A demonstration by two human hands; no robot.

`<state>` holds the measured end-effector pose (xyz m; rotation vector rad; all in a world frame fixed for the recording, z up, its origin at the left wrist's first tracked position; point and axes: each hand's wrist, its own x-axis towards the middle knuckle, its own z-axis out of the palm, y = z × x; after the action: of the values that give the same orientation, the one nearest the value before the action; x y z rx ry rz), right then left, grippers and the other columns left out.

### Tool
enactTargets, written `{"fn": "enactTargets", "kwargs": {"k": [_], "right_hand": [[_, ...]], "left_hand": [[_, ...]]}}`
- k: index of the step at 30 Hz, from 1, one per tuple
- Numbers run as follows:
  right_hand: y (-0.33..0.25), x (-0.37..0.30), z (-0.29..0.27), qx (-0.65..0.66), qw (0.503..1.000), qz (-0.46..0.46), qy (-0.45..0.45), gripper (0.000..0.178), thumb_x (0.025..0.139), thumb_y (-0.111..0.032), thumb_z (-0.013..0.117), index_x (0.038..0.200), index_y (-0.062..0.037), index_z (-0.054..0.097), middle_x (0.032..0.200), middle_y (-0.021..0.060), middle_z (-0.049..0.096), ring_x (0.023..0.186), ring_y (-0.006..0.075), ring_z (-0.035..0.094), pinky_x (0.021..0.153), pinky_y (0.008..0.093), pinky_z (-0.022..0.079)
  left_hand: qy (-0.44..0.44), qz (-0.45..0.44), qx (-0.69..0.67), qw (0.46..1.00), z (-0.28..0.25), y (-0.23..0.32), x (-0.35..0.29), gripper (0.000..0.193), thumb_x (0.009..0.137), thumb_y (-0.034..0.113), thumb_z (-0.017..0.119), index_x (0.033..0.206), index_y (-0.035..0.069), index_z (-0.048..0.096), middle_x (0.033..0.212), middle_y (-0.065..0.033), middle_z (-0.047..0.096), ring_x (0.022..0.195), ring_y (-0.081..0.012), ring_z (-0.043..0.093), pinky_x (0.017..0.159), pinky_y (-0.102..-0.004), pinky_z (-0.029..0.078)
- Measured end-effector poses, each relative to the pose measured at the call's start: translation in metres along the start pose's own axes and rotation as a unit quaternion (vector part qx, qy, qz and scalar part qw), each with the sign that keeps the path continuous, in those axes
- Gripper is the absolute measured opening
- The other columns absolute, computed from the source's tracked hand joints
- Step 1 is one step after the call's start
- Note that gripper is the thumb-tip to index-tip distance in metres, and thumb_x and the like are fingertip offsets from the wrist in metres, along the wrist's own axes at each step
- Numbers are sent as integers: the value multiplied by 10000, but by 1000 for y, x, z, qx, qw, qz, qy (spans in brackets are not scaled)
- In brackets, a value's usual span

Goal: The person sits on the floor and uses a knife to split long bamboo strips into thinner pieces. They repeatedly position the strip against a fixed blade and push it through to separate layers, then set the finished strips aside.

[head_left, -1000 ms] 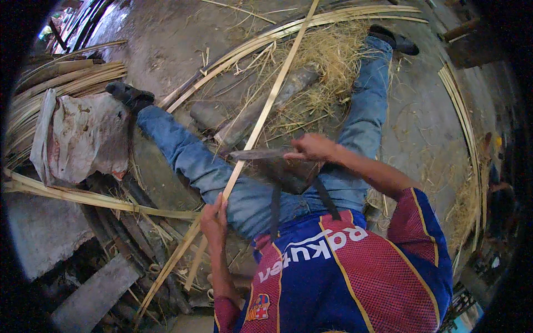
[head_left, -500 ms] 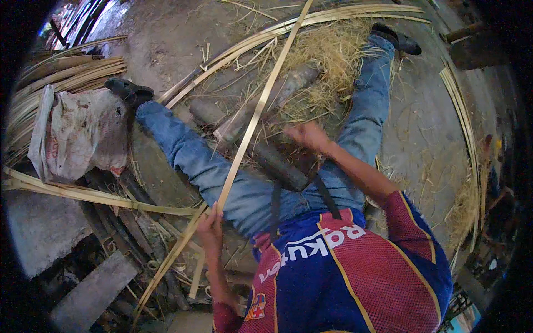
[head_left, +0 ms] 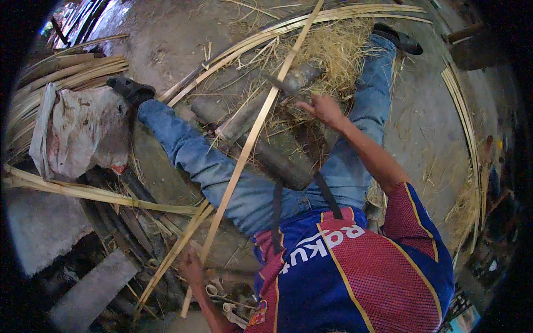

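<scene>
Pale yellow wood made up the long thin strip (head_left: 239, 166) that ran on a slant over the left leg (head_left: 191, 144). The right hand (head_left: 327, 110) was closed around a dark knife (head_left: 288, 90). The blade was at the strip, up near a round log (head_left: 241, 123), but I could not tell if it touched. The left hand (head_left: 191, 267) was just beside the low end of the strip. I could not tell if that hand held the strip or was loose.

A big heap of thin, dry curls (head_left: 333, 55) lay near the right shoe (head_left: 397, 38), so a lot of scraping looked done. Long strips curved behind the heap (head_left: 361, 10), more lay far to the right (head_left: 459, 114), and a thick pile (head_left: 100, 66) lay at the left. I could not tell which of those were done and which were left. The strip by the knife did not look done, since the blade was at it.
</scene>
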<state>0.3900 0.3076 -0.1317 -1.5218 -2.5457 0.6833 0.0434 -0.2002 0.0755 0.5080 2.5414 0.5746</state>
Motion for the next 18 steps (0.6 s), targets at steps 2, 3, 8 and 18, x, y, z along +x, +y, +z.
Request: {"fn": "enactTargets", "kwargs": {"k": [2,3,8,18], "right_hand": [[-16,-12,12,37,999,17,-16,627,849,-611,646,772,11,619,620,196,607,587,383,610,591,474,486],[-6,-13,36,56,997,48,-13,600,851,-589,658,787,7,622,621,187,603,589,364,610,595,463,486],[-49,-40,57,337,928,45,154,471,824,-445,756,864,-6,590,580,104,486,568,222,481,576,409,429],[-63,-30,-13,514,852,32,91,256,863,-261,770,978,-51,678,814,24,682,757,116,615,708,301,498]], "left_hand": [[78,113,77,988,10,37,7,410,916,230,671,1286,57,632,1208,-186,649,1077,-313,611,930,-411,470],[106,224,139,959,22,63,22,412,927,239,666,1279,28,630,1203,-195,648,1100,-340,598,978,-435,446],[10,366,95,926,139,169,59,464,911,268,677,1317,59,596,1195,-195,637,1151,-345,574,1014,-469,390],[5,368,85,926,198,168,86,314,913,309,667,1179,145,698,829,-116,687,886,-269,609,1054,-470,260]]}}
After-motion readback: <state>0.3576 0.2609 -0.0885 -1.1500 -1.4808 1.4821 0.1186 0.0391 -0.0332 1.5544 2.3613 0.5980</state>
